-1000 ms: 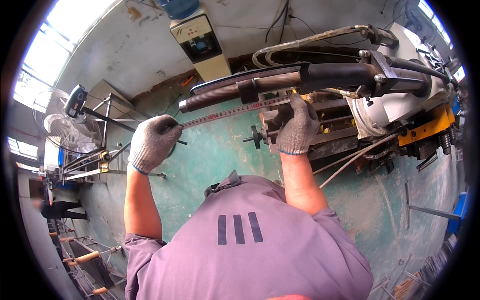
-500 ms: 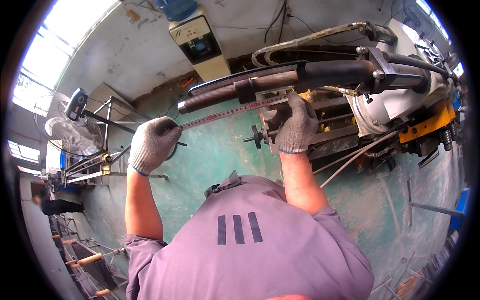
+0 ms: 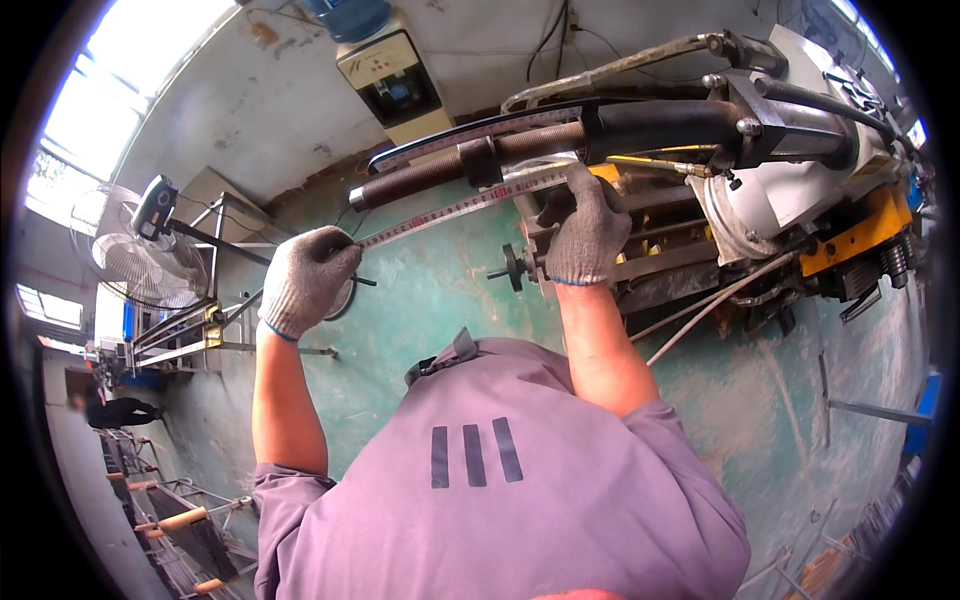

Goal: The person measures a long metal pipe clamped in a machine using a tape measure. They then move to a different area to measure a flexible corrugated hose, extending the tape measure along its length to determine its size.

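A pale tape measure blade (image 3: 455, 210) with dark and red markings stretches between my two gloved hands. My left hand (image 3: 308, 280), in a grey knit glove, pinches its left end. Gloved the same way, my right hand (image 3: 590, 228) grips the blade farther right, close beneath the dark rod; whether the tape's case is inside that hand is hidden. Just beyond the blade runs a threaded metal rod (image 3: 420, 182) with a dark collar (image 3: 480, 162) around it. The rod extends leftward from a thick black cylinder (image 3: 655, 132) on the machine.
The machine's frame and yellow bracket (image 3: 860, 240) fill the right side. A small black handwheel (image 3: 515, 267) juts out below my right hand. At the back stands a water dispenser (image 3: 400, 80); a fan (image 3: 150, 255) is at left. Far left is another person (image 3: 120, 410).
My right hand has shifted slightly up and left, and the tape now slants more steeply, nearer the rod. My left hand is slightly higher, still pinching the tape.
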`<state>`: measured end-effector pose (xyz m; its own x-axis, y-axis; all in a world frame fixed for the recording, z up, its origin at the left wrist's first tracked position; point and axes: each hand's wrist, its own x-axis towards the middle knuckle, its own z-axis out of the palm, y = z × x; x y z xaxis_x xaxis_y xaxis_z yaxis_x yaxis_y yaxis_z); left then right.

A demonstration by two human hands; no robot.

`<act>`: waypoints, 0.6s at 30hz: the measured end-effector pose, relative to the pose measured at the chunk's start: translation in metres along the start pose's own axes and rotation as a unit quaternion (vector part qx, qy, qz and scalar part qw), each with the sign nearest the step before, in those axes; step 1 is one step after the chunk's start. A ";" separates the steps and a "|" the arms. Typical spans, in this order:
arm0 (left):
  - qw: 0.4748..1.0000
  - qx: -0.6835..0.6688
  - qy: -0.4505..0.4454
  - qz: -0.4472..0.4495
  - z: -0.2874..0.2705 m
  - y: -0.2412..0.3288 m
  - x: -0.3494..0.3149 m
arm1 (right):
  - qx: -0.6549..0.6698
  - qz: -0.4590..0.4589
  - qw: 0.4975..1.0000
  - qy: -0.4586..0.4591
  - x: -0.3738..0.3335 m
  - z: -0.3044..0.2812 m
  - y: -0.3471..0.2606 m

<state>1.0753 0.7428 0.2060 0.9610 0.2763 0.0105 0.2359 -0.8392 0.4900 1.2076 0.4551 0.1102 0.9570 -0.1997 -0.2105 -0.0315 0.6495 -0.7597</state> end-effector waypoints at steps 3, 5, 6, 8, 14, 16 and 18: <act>1.000 0.004 0.001 0.003 0.000 -0.001 -0.002 | -0.003 -0.025 1.000 -0.003 0.001 -0.001 0.002; 1.000 0.009 0.004 0.009 -0.001 0.000 -0.003 | -0.005 -0.032 0.999 -0.004 0.000 -0.001 0.002; 1.000 0.009 0.003 0.010 -0.002 0.000 -0.003 | -0.002 -0.034 0.999 -0.002 0.000 0.000 0.001; 1.000 0.010 0.002 0.013 -0.003 -0.001 -0.003 | 0.002 -0.038 0.999 0.001 -0.002 0.003 0.000; 0.999 0.033 0.015 0.035 -0.004 -0.005 0.002 | 0.034 -0.031 0.999 -0.008 0.003 0.003 0.006; 0.999 0.018 0.012 0.025 -0.003 -0.002 0.001 | 0.041 -0.036 0.998 -0.007 0.002 0.004 0.005; 1.000 0.010 0.012 0.018 -0.003 -0.002 -0.001 | 0.043 -0.042 0.998 -0.007 0.000 0.005 0.004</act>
<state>1.0735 0.7458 0.2074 0.9653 0.2564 0.0492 0.2039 -0.8579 0.4716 1.2090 0.4615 0.1103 0.9590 -0.2472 -0.1388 0.0743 0.6914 -0.7186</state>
